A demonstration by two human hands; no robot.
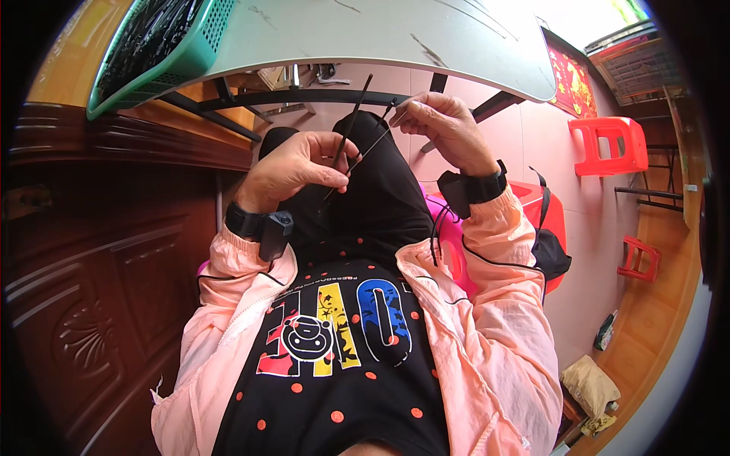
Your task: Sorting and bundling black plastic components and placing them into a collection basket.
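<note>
Before a pale tabletop [365,38] on the far side, with a green basket [215,32] of dark thin pieces [152,30] at its left end, seated above pink floor tiles [532,140]. With the left hand [304,169], holding between thumb and fingers a dark stick [355,112] pointing far and slightly right; with the right hand [447,128], pinching thumb to forefinger near the far end of a slender stick [374,144] slanting down to the left fingertips. Seemingly partway through, both sticks being off the table; of the basket's load, impossible to tell finished from waiting.
</note>
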